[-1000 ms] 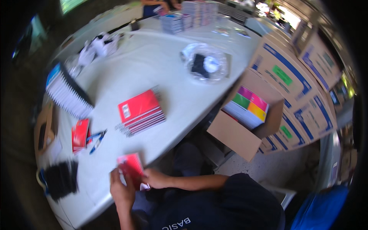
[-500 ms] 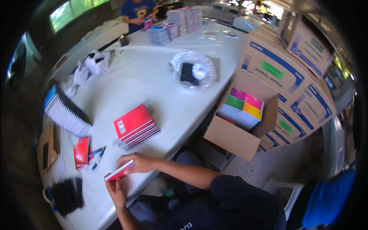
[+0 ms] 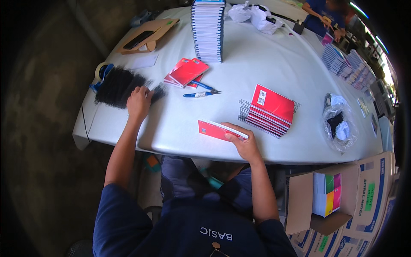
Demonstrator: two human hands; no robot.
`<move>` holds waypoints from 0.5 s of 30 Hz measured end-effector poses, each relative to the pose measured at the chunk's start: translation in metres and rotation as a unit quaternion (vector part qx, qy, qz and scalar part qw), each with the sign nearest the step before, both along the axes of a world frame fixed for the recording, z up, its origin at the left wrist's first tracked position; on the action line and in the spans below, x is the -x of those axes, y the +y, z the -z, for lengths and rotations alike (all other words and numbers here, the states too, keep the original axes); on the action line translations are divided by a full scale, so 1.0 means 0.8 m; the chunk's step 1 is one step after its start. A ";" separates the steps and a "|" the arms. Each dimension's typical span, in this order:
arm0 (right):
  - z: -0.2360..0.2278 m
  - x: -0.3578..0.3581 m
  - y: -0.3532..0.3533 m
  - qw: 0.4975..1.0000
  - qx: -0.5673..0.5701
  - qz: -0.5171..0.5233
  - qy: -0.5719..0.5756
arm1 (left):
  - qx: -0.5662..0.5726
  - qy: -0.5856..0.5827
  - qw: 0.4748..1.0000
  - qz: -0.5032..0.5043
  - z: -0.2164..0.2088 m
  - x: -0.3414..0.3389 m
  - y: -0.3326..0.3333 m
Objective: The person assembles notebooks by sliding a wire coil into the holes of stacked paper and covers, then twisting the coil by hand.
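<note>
My right hand (image 3: 243, 143) grips a thin red notebook (image 3: 213, 130) by its right end, tilted above the near table edge. White page edges and a row of small holes show along its top side; no coil is in it. My left hand (image 3: 140, 103) is at the right side of a pile of black spiral binding coils (image 3: 117, 88), its fingers pinched on a coil there. A stack of red notebooks (image 3: 274, 105) with coils sticking out at the ends lies to the right. Beyond my hands are blue-handled pliers (image 3: 201, 92) and several loose red notebooks (image 3: 190, 73).
A tall stack of blue-covered notebooks (image 3: 207, 34) stands at the far side. A tape dispenser (image 3: 102, 75) and cardboard with a phone (image 3: 139, 39) lie left. Right are a plastic bag (image 3: 340, 124) and an open carton (image 3: 298, 201) of notebooks. A co-worker (image 3: 323, 17) works far right.
My view has swung left. My left hand has let go of the red notebook and moved to the black coils. My right hand keeps hold of the notebook.
</note>
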State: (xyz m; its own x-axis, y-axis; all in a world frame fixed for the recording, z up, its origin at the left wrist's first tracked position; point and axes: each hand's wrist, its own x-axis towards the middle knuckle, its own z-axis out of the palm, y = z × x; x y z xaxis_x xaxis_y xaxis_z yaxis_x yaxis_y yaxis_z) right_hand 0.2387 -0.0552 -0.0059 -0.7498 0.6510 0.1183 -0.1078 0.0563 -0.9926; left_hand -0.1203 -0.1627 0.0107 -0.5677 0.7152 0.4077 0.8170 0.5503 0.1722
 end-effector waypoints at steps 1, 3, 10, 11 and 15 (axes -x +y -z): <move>-0.002 -0.002 0.001 1.000 0.011 0.000 -0.005 | 0.000 0.022 1.000 0.009 -0.001 -0.013 0.000; -0.003 -0.006 0.000 1.000 0.010 0.007 -0.005 | -0.001 0.070 0.997 0.028 -0.005 -0.036 0.001; 0.002 -0.010 0.002 1.000 0.004 0.019 0.001 | 0.088 0.071 0.993 -0.016 -0.013 -0.040 0.009; 0.004 -0.011 0.003 1.000 0.001 0.022 0.000 | 0.089 0.053 0.994 -0.029 -0.008 -0.044 0.010; -0.003 -0.007 -0.001 1.000 0.003 0.014 -0.001 | 0.062 0.014 0.996 -0.057 0.014 -0.031 0.001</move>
State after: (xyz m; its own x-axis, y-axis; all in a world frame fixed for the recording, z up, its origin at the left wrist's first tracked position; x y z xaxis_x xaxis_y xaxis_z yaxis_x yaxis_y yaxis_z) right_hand 0.2440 -0.0557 -0.0038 -0.7308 0.6732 0.1127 -0.1047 0.0527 -0.9931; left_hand -0.0953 -0.1618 -0.0007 -0.6382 0.6920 0.3374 0.7511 0.6558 0.0758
